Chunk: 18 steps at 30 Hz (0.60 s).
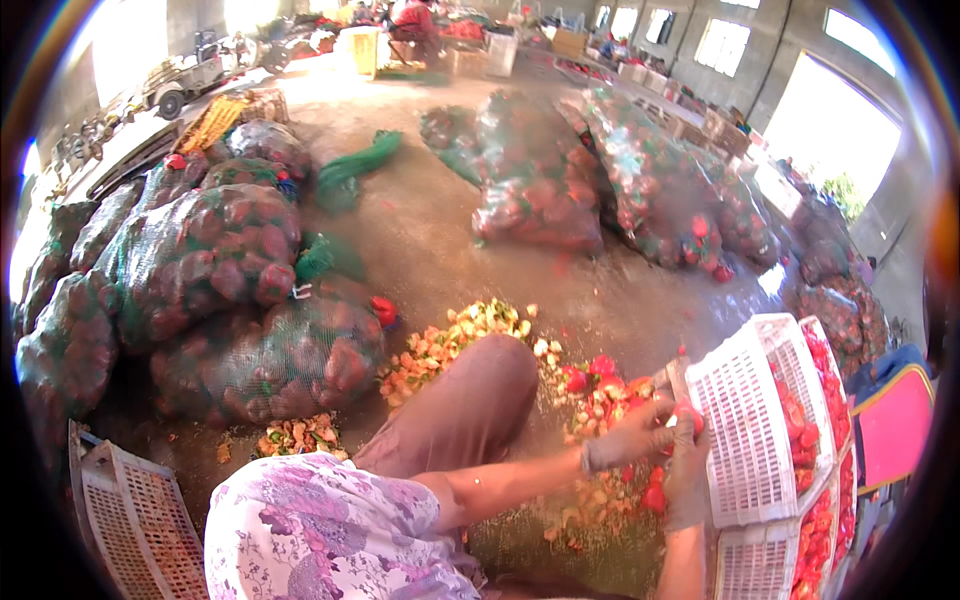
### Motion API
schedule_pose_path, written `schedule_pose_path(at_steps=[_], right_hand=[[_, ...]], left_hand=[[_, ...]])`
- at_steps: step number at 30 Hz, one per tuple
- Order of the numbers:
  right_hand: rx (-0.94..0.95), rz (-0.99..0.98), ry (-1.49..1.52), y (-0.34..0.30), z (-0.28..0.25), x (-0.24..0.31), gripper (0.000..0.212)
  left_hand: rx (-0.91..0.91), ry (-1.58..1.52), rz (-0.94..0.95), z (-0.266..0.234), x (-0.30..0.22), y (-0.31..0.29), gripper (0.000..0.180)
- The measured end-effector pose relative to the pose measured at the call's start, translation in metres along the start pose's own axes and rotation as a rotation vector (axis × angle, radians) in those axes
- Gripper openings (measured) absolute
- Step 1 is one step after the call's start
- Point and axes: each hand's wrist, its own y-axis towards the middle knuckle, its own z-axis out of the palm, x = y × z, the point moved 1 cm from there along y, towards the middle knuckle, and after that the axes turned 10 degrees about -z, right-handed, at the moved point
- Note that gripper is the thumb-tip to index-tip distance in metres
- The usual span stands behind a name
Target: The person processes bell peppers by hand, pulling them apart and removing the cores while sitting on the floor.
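White crate (742, 430) stands near right. Left forearm (515, 490) reaches rightward; gloved left hand (640, 432) has fingers bunched by the other hand, can't tell if gripping. Gloved right hand (688, 485), pointing far, holds red pepper (692, 416) at its fingertips, just left of crate. Pepper bright red, partly covered; long axis and direction unclear.
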Motion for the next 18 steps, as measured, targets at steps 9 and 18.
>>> schedule_pose_path(at_steps=[9,18], right_hand=[[-0.143,-0.015,-0.145,-0.037,-0.023,-0.053,0.065],[-0.349,0.207,0.014,-0.067,-0.034,-0.064,0.066]], left_hand=[[-0.097,0.062,-0.053,-0.004,0.062,-0.004,0.04],[-0.052,0.063,-0.094,0.006,0.066,0.009,0.033]])
